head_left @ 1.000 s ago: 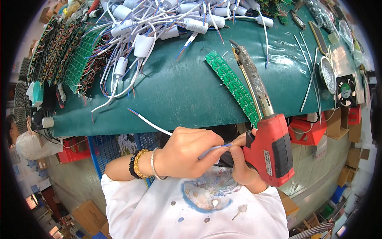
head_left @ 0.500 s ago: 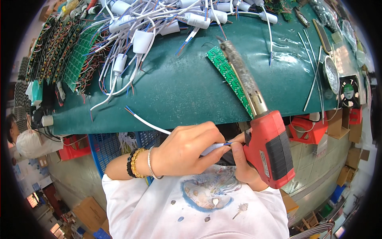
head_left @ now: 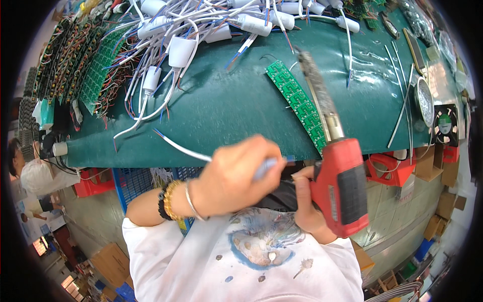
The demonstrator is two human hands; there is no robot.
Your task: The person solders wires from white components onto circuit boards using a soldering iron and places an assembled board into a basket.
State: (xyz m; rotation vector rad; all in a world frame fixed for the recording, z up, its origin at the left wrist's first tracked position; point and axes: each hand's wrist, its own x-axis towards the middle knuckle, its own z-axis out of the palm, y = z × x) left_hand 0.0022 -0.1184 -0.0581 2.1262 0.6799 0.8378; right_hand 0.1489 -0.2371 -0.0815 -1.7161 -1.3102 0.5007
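Observation:
My left hand (head_left: 241, 171), blurred by motion, is closed around a white cable (head_left: 181, 148) just over the near edge of the table. The cable's loose end, with thin coloured wires, sticks out to the left. On the other side of the fist a pale, blurred piece of it shows, with a bit of blue wire. A red soldering gun (head_left: 347, 186) with a long, sooty metal barrel is gripped in my right hand (head_left: 308, 206), barrel pointing away from me. The barrel passes over the right edge of a green circuit board strip (head_left: 296, 103) lying on the table.
A heap of white lamp-holder-like fittings (head_left: 181, 52) with cables covers the far left of the green table (head_left: 216, 110). Wired board strips (head_left: 63, 65) are piled further left. At right lie thin solder-like rods (head_left: 400, 118), a round metal dish (head_left: 424, 100) and a small fan (head_left: 445, 123).
My left hand has lifted and moved away from my right thumb, taking the cable with it. The soldering gun has tilted slightly more upright and stays in my right hand.

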